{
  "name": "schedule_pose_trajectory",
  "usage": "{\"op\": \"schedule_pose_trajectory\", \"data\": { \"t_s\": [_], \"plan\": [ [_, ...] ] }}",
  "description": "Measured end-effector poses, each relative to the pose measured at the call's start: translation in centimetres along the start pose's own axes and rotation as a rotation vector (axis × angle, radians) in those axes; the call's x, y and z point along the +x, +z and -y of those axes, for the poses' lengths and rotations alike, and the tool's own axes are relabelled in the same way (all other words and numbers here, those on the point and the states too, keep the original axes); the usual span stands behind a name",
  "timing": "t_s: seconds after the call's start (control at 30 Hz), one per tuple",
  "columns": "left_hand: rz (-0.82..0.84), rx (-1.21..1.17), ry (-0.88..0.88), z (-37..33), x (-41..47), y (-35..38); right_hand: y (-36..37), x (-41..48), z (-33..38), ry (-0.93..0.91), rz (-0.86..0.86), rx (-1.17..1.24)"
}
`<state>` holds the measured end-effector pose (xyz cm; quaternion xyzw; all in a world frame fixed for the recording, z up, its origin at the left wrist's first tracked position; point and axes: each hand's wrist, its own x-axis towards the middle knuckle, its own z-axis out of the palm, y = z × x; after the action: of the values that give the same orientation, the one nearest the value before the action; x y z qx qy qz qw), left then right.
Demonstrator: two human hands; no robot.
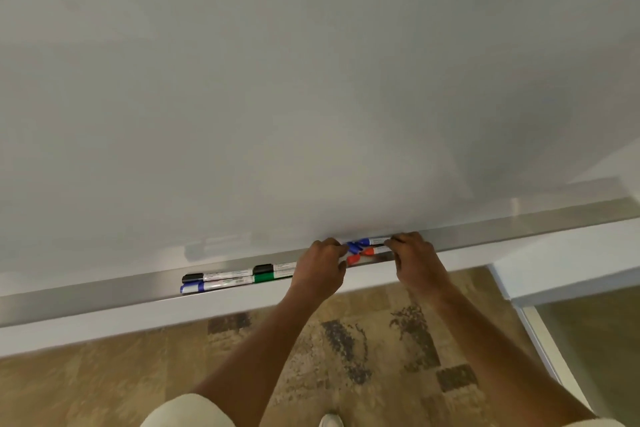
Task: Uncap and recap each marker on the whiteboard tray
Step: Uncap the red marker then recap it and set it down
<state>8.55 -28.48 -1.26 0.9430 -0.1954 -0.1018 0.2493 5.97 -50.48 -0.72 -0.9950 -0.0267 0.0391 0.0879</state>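
A silver whiteboard tray [485, 229] runs along the bottom of the whiteboard [277, 80]. My left hand [322, 267] and my right hand [414, 253] meet over the tray's middle. Between them is a blue marker [360, 244]. My right hand's fingers pinch its white barrel, and my left hand's fingers close at its blue cap end. Just below it, red marker caps [360, 256] lie in the tray, partly hidden by my hands. Further left lie a black-capped marker [214, 276], a blue-capped one [207, 286], a green one [272, 276] and another black-capped one [273, 268].
Below the tray is a white ledge [173, 315], then patterned brown carpet [346, 340]. A glass panel with a white frame [540, 340] stands at the lower right. My shoe [330, 421] shows at the bottom edge.
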Motion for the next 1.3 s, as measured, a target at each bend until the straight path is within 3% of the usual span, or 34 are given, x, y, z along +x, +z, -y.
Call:
{"op": "schedule_pose_trajectory", "data": {
  "t_s": [0.27,0.8,1.07,1.3],
  "plan": [
    [0.073,0.108,0.000,-1.4,1.2,2.3,0.8,-0.1,-0.9,-0.020,0.056,-0.053],
    [0.093,-0.028,-0.079,-0.7,2.4,2.7,0.6,0.0,-1.0,-0.036,0.116,0.035],
    [0.016,-0.251,-0.165,-0.3,1.3,1.4,-0.1,-0.7,-0.6,-0.057,0.062,0.027],
    [-0.103,-0.881,-0.266,-0.4,-0.9,-2.8,-4.4,-1.6,0.6,-0.110,-0.098,0.151]
  ]
}}
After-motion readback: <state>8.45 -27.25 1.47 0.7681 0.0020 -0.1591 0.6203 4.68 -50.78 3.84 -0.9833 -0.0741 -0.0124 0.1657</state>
